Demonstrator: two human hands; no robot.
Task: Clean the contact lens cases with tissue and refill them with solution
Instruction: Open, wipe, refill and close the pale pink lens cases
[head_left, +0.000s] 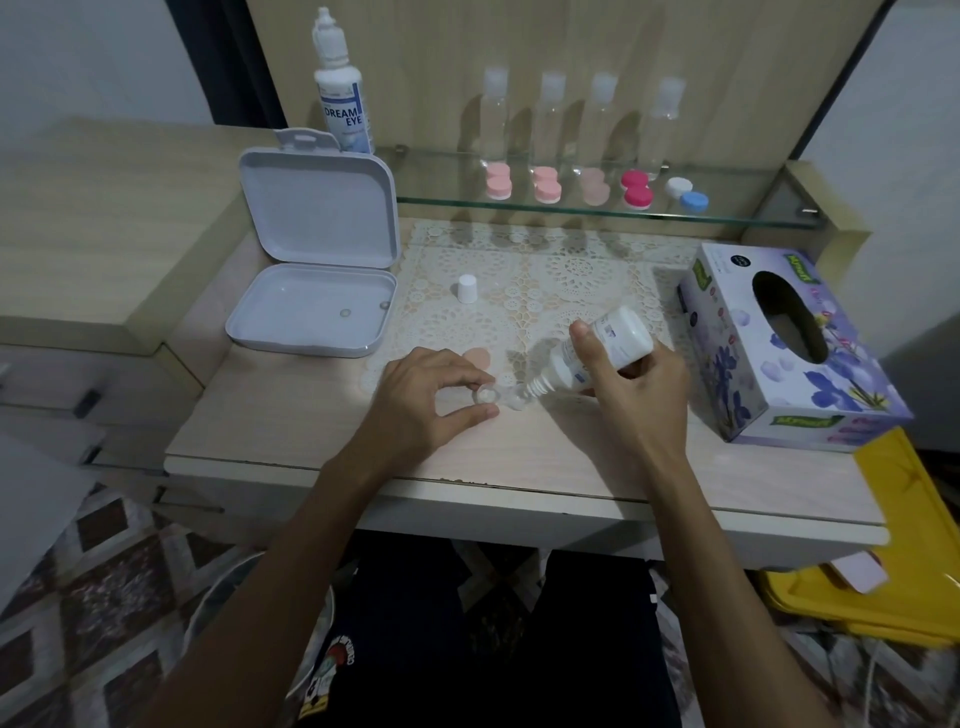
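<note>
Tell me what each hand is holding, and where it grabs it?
The right hand grips the tilted solution bottle around its middle, nozzle pointing down at the case. The left hand pinches the open lens case by its left cup, between thumb and fingertip.

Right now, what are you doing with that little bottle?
A person is refilling an open contact lens case on the desk. The left hand steadies the case with its fingers, while the right hand tips a white solution bottle, nozzle down, over one well. The bottle's cap stands on the lace mat. More lens cases wait on the glass shelf.
</note>
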